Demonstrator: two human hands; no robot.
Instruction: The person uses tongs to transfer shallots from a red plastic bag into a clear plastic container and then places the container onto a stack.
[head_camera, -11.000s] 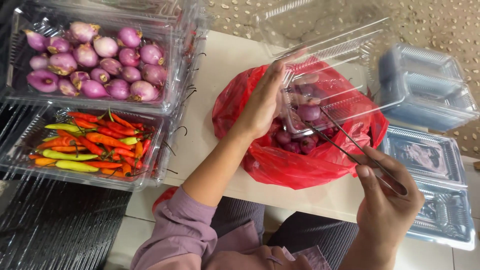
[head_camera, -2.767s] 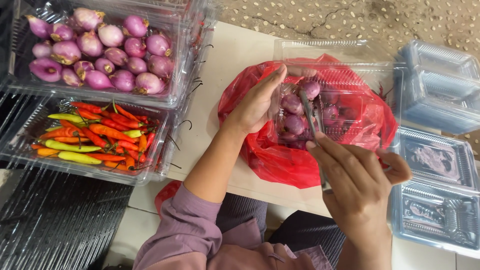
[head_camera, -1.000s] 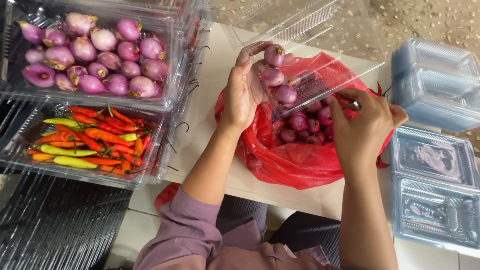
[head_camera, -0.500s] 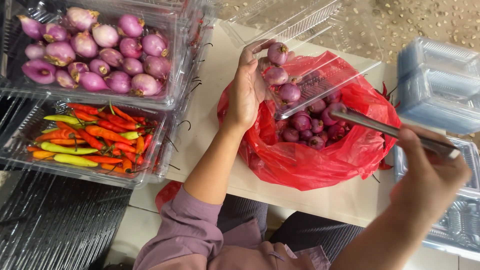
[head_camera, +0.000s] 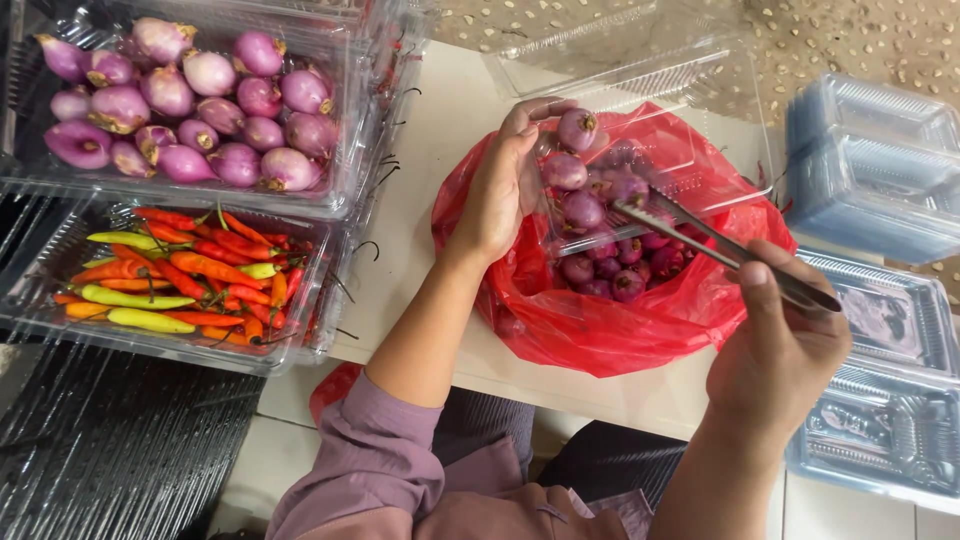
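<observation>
Several clear trays (head_camera: 880, 330) crowd the pale table (head_camera: 440, 160) over speckled floor (head_camera: 860, 40).

One camera on the person's head looks steeply down, close to the desk (head_camera: 440, 130); hands enter from 6 o'clock, trays lie at 10 o'clock.

On the pale tabletop (head_camera: 440, 150) sits a red plastic bag (head_camera: 600, 330) holding small purple shallots (head_camera: 625, 280). Left of it, a clear plastic tray of shallots (head_camera: 190, 110) lies behind a clear tray of mixed chillies (head_camera: 180, 290). Stacked clear lidded containers (head_camera: 880, 170) stand right.
</observation>
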